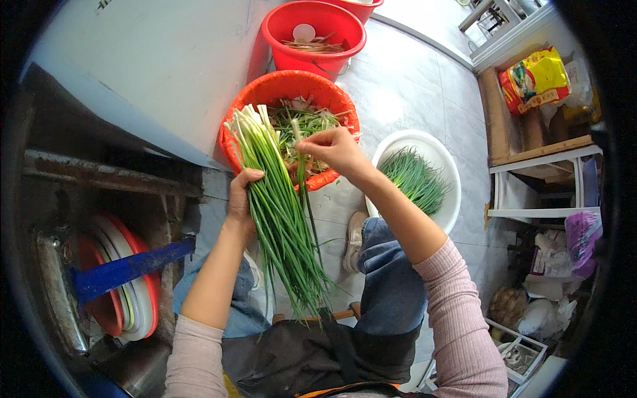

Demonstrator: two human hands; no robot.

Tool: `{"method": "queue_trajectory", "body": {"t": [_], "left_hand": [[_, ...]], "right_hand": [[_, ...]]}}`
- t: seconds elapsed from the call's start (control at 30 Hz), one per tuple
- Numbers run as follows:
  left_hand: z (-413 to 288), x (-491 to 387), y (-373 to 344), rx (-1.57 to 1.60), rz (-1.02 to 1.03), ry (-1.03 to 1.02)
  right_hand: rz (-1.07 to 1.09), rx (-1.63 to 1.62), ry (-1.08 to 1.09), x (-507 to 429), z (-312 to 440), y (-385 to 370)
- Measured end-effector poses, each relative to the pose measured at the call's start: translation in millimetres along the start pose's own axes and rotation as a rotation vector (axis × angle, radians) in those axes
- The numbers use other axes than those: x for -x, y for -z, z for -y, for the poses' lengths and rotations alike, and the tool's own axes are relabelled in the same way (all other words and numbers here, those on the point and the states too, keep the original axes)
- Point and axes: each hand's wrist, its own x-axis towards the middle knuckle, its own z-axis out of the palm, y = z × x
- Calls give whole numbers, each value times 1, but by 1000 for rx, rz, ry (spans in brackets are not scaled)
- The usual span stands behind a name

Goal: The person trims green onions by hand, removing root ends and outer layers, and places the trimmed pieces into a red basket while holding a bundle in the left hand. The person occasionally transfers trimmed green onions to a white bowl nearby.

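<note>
A thick bunch of green onions (283, 219) is gripped near its white ends by my left hand (243, 199), with the green tips hanging towards my lap. Between the thumb and fingers of my right hand (331, 151) is a single green onion stalk (301, 174), pale end up, beside the bunch. Both hands are over the near side of a bin lined with a red plastic bag (351, 107). Inside the bin lie onion trimmings (311, 119) and peelings. Right of it, more green onions (415, 181) rest in a white plastic basket (452, 199), partly behind my right forearm.
A red bucket (313, 59) with sticks and a white round item stands behind the bin. At left, several basins (134, 298) are stacked by a blue bar (134, 268). On the right, shelves (542, 213) hold a yellow-red bag (537, 79) and plastic-wrapped goods. My legs flank the floor ahead.
</note>
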Motion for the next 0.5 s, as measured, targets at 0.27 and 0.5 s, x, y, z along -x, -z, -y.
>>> {"method": "queue_trajectory", "body": {"t": [0.27, 0.5], "left_hand": [[-3, 1, 8, 82, 141, -22], [1, -3, 11, 65, 190, 10]], "right_hand": [[176, -651, -126, -7, -3, 12], [149, -584, -3, -13, -10, -1]]}}
